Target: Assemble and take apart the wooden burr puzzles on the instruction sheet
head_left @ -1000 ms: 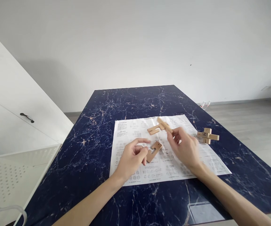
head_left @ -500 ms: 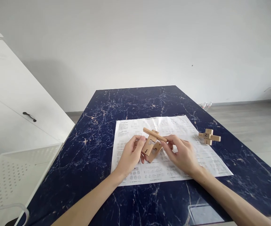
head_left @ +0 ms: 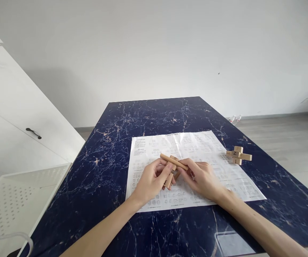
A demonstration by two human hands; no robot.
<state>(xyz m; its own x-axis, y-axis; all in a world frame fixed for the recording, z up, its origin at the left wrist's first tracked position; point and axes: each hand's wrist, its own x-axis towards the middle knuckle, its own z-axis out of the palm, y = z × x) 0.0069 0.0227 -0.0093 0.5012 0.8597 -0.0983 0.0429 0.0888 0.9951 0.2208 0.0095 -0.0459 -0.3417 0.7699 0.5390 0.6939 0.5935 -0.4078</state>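
Over the printed sheet (head_left: 148, 146), both hands meet around flat wooden puzzle pieces. My left hand (head_left: 152, 180) is closed on a notched wooden puzzle piece (head_left: 168, 181) with a dark mark at its near end, the thumb on top. A narrow wooden puzzle piece (head_left: 166, 157), seen edge-on, lies crosswise over it. My right hand (head_left: 203, 178) pinches the right end of that crosswise piece. Part of another wooden piece shows beneath, mostly hidden by the fingers. How the pieces fit together cannot be made out.
An assembled cross-shaped wooden puzzle (head_left: 237, 155), marked with a letter, stands right of the sheet on the dark blue marbled table (head_left: 148, 114). A clear rectangular object (head_left: 234, 243) lies at the near edge. A white cabinet (head_left: 22, 107) and perforated white shelf (head_left: 6, 200) are at left.
My right hand has brought the joined pieces left and down to my left hand, which has closed on the notched one. The pieces now sit lower and more covered by fingers.
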